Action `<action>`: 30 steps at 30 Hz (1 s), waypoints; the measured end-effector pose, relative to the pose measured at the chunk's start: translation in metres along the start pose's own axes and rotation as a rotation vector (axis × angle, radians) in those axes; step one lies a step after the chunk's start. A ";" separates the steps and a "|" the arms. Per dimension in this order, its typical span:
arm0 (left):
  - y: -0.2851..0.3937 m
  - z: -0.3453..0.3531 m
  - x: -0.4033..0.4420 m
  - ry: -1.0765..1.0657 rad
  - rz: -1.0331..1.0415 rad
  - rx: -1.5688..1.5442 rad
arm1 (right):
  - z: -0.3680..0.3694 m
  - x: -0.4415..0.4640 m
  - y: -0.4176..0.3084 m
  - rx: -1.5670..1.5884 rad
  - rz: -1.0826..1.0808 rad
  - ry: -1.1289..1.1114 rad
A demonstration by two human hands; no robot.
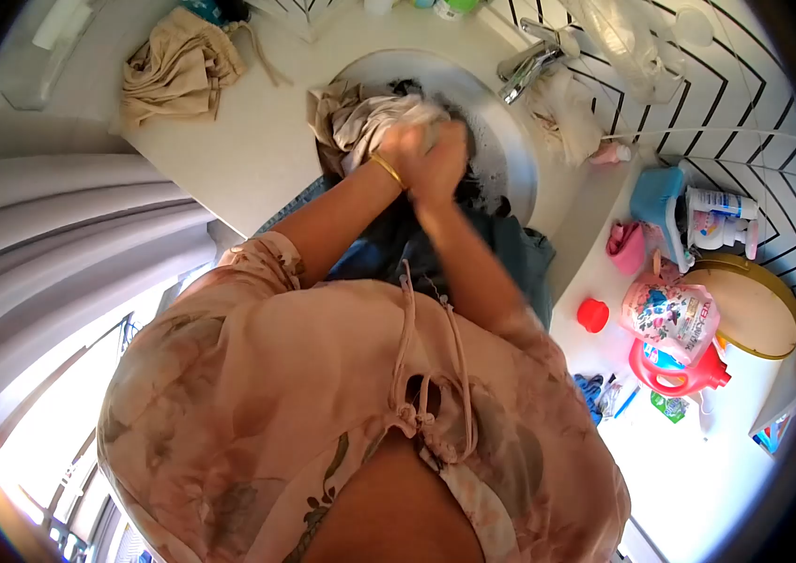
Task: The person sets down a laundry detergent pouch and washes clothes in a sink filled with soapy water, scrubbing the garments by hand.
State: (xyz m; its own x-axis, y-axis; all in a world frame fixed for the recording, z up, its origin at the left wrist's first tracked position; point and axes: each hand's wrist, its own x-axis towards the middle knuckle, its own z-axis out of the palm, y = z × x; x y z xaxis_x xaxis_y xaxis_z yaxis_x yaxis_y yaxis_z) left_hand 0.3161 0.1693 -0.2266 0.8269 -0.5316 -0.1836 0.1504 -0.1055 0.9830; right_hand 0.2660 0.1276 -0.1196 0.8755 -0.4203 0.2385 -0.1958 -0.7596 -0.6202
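L hand (402, 150) & R hand (441, 161) clenched tog. on bunched beige cloth (365, 127), at L part of round sink (522, 155) w/ dark fabric (462, 127) inside; tan cloth (182, 66) on counter (257, 131) to L.

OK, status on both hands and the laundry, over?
Left hand and right hand bunched together on beige cloth, over sink. Dark cloth amid suds. Faucet to the right, clear of both hands.

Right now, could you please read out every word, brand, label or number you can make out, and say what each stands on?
No text reads clearly.
Pink pouch: lettering too small.
White container with blue markings: too blurred.
Red jug: label too small.
Green-marked container: too blurred.
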 end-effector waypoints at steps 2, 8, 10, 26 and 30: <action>0.081 0.004 -0.025 0.237 -0.530 -1.206 | -0.006 0.043 0.007 0.124 0.505 -0.161; 0.001 -0.028 0.016 -0.262 -0.418 -1.280 | -0.008 0.001 0.001 0.146 0.007 -0.064; 0.008 -0.021 0.009 -0.399 -0.198 -1.301 | -0.006 -0.007 -0.006 0.067 -0.159 -0.044; 0.111 -0.034 -0.012 0.087 -0.376 -1.500 | -0.055 0.025 0.085 1.685 0.885 -0.467; 0.100 -0.039 0.005 0.266 -0.364 -1.499 | -0.065 0.014 0.059 1.968 0.926 -0.685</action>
State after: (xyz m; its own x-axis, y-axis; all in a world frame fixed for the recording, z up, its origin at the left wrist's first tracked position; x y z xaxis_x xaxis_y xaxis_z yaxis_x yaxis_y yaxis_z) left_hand 0.3568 0.1888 -0.1285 0.6712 -0.4894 -0.5567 0.6039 0.7966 0.0278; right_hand 0.2384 0.0443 -0.1044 0.8865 0.2479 -0.3908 -0.3457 0.9161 -0.2030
